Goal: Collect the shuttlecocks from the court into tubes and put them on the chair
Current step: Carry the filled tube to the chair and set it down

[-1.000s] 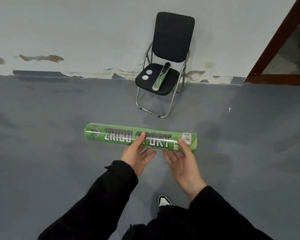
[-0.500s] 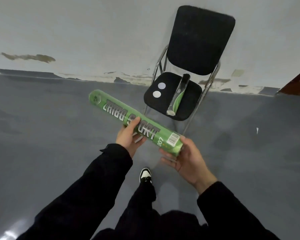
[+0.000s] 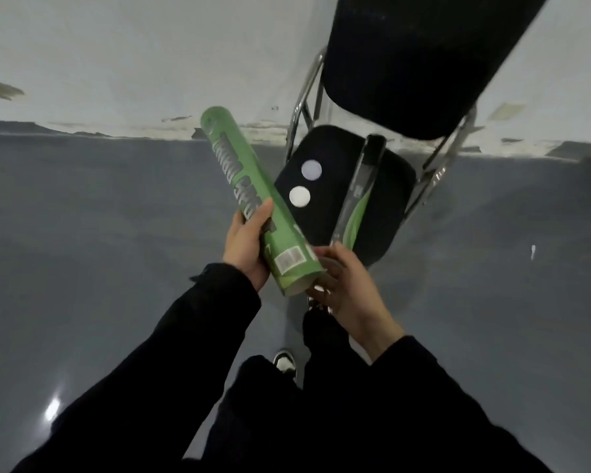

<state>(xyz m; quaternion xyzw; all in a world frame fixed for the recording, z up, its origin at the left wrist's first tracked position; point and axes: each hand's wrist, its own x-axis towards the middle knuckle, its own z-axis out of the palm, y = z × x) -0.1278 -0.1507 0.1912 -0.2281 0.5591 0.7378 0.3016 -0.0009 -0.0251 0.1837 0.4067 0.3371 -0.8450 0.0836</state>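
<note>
Green cardboard tube (image 3: 253, 203), tilted toward 11 o'clock: gripped mid-length by left hand (image 3: 244, 247), near end cupped in right hand (image 3: 343, 285).

You have one view only, worn on your head: it looks forward and steeply down, close over your left hand (image 3: 244, 249) and right hand (image 3: 347, 288), with the chair (image 3: 420, 59) near ahead, the grey floor (image 3: 99, 233) below and the wall (image 3: 116, 46) behind it
</note>
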